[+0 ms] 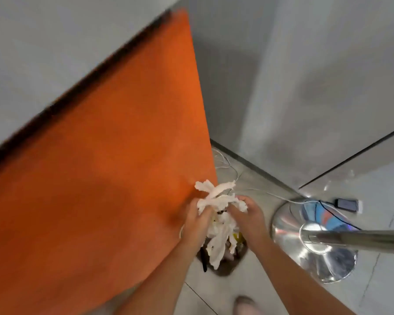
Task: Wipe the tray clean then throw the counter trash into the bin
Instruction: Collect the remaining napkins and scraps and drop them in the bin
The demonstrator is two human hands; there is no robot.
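Note:
A bundle of crumpled white tissue trash [216,201] is held between both of my hands at lower centre. My left hand [197,223] grips its left side and my right hand [248,214] grips its right side. Long shreds of the tissue hang down from the bundle. Directly under them, on the floor, stands the bin [228,262], dark inside with some waste in it; most of its rim is hidden by my hands and the tissue. No tray is in view.
A large orange panel [114,178] fills the left side, close to my left hand. A shiny metal stand base [305,242] with a pole sits right of the bin. White cables [228,167] and a phone [347,203] lie on the tiled floor.

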